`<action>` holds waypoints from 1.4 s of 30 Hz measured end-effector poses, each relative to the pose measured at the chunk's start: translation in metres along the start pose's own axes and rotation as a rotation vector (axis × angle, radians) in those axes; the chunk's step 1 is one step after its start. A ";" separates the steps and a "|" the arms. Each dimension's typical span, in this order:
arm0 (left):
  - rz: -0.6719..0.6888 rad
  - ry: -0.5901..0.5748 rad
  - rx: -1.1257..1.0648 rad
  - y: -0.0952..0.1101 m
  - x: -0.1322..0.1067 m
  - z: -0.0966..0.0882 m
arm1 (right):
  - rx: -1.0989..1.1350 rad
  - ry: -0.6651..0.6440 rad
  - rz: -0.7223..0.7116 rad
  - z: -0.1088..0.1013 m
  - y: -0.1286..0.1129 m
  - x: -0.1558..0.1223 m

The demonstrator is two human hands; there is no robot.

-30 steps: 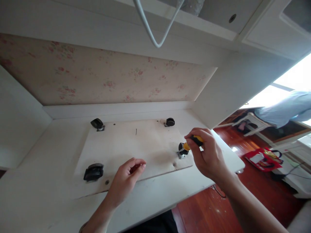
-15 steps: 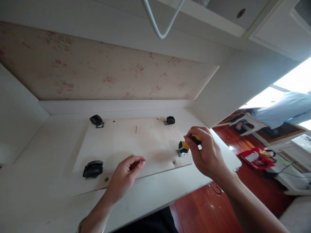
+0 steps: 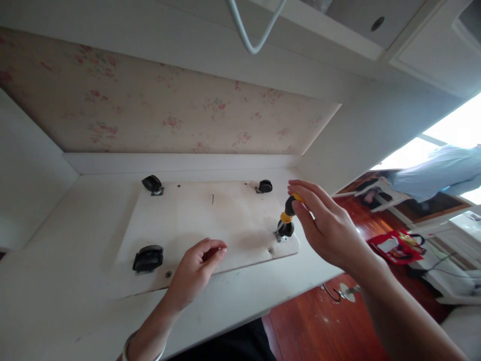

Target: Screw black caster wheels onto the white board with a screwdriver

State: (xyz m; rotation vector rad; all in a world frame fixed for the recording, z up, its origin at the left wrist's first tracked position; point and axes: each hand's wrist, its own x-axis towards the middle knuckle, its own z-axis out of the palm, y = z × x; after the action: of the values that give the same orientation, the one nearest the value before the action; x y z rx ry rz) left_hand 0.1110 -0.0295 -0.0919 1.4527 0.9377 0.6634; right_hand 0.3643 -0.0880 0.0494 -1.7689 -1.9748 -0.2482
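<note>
A white board (image 3: pixel 210 225) lies flat on a white desk (image 3: pixel 75 301) with a black caster wheel at each corner. My right hand (image 3: pixel 325 225) is closed on a screwdriver with a black and yellow handle (image 3: pixel 289 208), its tip down at the near-right caster (image 3: pixel 284 230). My left hand (image 3: pixel 197 271) rests on the board's front edge, fingers loosely curled with nothing in them. Other casters sit at the near left (image 3: pixel 148 258), far left (image 3: pixel 152 184) and far right (image 3: pixel 265 186).
Floral wallpaper (image 3: pixel 169 115) backs the desk alcove, and a white hanger loop (image 3: pixel 255 35) hangs overhead. To the right are a red wooden floor (image 3: pixel 319 321), a red bag (image 3: pixel 398 246) and white furniture. A screw head (image 3: pixel 269 250) shows near the board's front right.
My right hand has lifted and loosened its fingers on the handle, and the screwdriver now stands more upright over the near-right caster. The left hand has stayed put.
</note>
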 end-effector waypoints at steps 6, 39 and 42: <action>0.008 0.002 0.003 -0.002 0.000 -0.001 | -0.126 -0.070 0.019 -0.005 0.007 0.014; 0.054 0.053 0.144 -0.005 0.000 0.005 | -0.253 -0.284 -0.077 -0.014 0.011 0.032; 0.054 0.064 0.155 -0.004 -0.001 0.006 | -0.240 -0.282 -0.143 -0.013 0.010 0.031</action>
State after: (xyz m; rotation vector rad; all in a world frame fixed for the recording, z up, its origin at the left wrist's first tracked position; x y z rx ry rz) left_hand 0.1146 -0.0335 -0.0968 1.6066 1.0210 0.6927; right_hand 0.3753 -0.0646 0.0735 -1.8985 -2.3614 -0.3079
